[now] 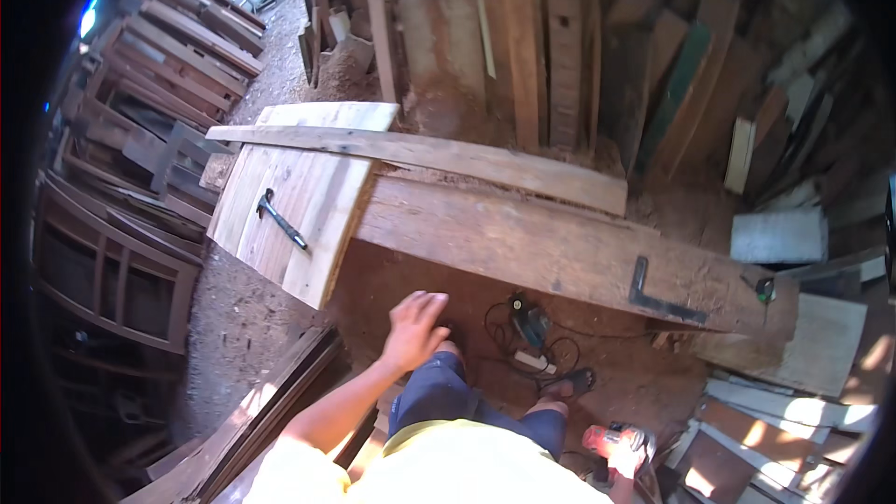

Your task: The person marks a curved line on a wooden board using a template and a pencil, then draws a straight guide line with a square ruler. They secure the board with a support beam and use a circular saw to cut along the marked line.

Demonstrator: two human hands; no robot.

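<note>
My left hand (417, 331) hangs in the air above my knee, fingers stretched out and holding nothing. It is nearest to the panel of pale boards (294, 187), which lies across the left end of a long brown workbench plank (504, 233). A dark claw hammer (282, 221) rests on that panel. Low on the right, my right hand (631, 459) is closed around a red and black power tool (609, 441); its exact kind is hard to make out. A long narrow board (439, 157) crosses the panel and runs along the bench's far side.
A black metal square (653, 297) and a small green-and-black item (765, 289) lie on the bench. Below it are a teal corded power tool (530, 325), a white power strip (534, 361) and loose cable. Lumber leans behind; wooden frames (121, 261) stand left, painted scraps (775, 439) right.
</note>
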